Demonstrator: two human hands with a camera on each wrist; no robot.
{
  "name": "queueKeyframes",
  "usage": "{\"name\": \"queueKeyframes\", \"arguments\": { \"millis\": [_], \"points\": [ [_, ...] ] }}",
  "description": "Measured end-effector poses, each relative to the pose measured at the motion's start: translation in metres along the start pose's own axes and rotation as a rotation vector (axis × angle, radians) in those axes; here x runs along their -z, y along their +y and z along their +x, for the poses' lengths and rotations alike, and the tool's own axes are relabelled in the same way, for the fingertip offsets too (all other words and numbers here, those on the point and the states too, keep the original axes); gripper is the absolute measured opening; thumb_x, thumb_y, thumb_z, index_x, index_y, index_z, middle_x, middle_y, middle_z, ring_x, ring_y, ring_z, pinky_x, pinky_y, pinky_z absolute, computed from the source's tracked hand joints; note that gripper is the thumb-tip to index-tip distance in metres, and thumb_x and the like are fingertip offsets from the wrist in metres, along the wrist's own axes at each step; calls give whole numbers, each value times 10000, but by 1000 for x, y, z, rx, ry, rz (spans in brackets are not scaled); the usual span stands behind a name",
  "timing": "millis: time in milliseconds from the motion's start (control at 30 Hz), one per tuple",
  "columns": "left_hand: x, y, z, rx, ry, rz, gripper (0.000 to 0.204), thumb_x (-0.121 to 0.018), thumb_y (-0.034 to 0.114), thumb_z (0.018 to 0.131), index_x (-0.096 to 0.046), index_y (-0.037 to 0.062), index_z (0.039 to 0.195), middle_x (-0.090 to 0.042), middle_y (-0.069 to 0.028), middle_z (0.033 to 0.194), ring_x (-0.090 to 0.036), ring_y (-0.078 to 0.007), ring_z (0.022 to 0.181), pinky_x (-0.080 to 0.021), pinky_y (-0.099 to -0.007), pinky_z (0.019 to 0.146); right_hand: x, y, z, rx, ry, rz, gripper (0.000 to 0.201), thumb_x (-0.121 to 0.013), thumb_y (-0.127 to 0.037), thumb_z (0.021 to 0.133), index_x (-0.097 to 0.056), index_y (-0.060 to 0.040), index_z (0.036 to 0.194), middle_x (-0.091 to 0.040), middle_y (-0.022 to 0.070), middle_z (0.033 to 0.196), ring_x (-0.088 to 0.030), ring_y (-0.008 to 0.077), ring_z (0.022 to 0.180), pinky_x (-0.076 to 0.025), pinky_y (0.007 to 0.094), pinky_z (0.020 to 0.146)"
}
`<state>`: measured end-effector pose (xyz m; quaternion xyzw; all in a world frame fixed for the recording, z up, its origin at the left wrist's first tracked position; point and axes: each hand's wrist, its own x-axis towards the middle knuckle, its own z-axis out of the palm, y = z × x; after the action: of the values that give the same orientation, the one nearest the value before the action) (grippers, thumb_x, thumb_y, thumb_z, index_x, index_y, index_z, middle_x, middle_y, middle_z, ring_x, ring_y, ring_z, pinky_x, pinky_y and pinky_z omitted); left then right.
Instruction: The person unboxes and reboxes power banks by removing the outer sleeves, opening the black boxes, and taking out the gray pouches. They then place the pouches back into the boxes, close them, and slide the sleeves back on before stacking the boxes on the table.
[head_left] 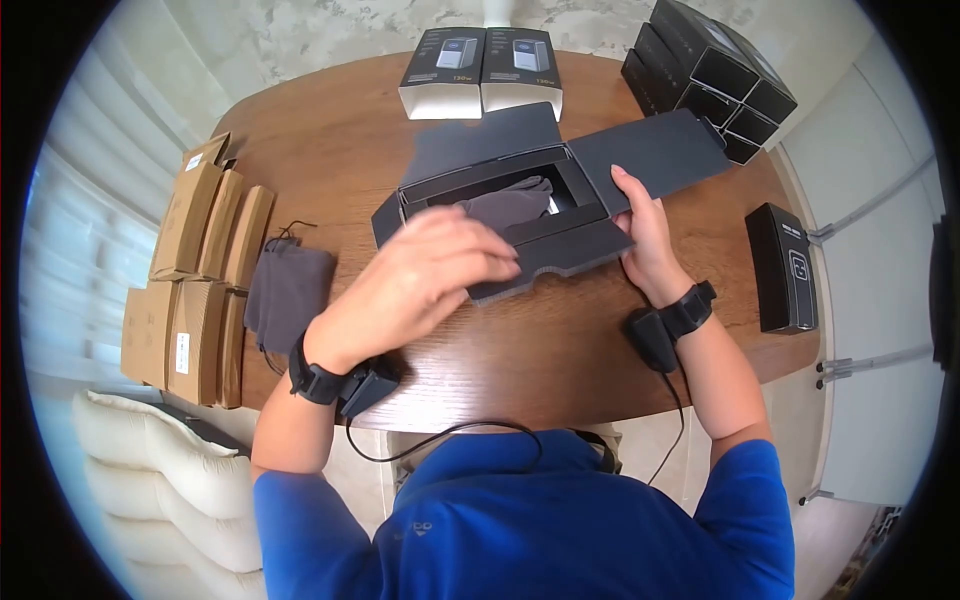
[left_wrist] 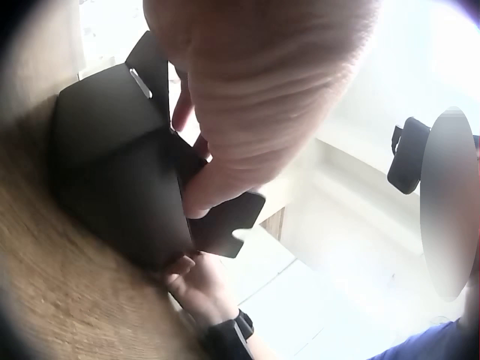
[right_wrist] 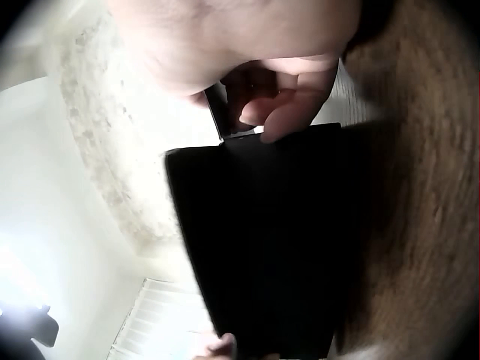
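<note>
A black cardboard box (head_left: pixel 560 230) is held tilted over the table, its flaps spread wide. Inside it lies a dark grey cloth pouch (head_left: pixel 495 205), partly covered by the left hand in the head view. My left hand (head_left: pixel 430 265), blurred, is over the box's near left side with loosely bent fingers. In the left wrist view its thumb reaches to the box wall (left_wrist: pixel 127 202). At the right corner my right hand (head_left: pixel 645 235) grips the box, thumb up along the side flap (head_left: pixel 655 155). The right wrist view shows its fingers bent at the box edge.
A grey drawstring pouch (head_left: pixel 290 290) lies left, beside stacked brown cartons (head_left: pixel 190 220). Two black-and-white boxes (head_left: pixel 480 75) stand at the back. Several black boxes (head_left: pixel 705 75) are stacked back right; another black box (head_left: pixel 780 265) stands at the right edge. A cable (head_left: pixel 450 430) hangs before the body.
</note>
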<state>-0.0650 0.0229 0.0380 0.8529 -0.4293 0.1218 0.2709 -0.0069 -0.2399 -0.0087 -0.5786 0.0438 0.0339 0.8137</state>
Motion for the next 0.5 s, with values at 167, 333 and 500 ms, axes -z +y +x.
{"name": "queueKeyframes", "arguments": {
  "millis": [167, 333, 500],
  "points": [
    [-7, 1, 0, -71, -164, -294, 296, -627, -113, 671, -722, 74, 880, -667, -50, 1139, -528, -301, 1197, -373, -435, 1042, 22, -8, 13, 193, 58, 82, 260, -561, -298, 912, -572, -49, 985, -625, 38, 812, -567, 122, 602, -417, 239, 494],
    [5, -1, 0, -51, -241, -458, 194, -653, -32, 777, -723, 64, 931, -696, -78, 1011, -569, -246, 1143, -433, -381, 997, 29, -10, 19, 269, 184, 133, 233, -546, -286, 915, -577, -59, 963, -614, 22, 768, -556, 116, 607, -389, 244, 494],
    [0, -20, -1, 316, 331, -377, 92, -664, 58, 834, -705, 8, 900, -681, -96, 950, -608, -174, 856, -482, -288, 774, 31, -5, 20, 267, 120, 156, 215, -542, -275, 913, -566, -70, 972, -602, 15, 801, -546, 122, 605, -385, 250, 495]
  ]
}}
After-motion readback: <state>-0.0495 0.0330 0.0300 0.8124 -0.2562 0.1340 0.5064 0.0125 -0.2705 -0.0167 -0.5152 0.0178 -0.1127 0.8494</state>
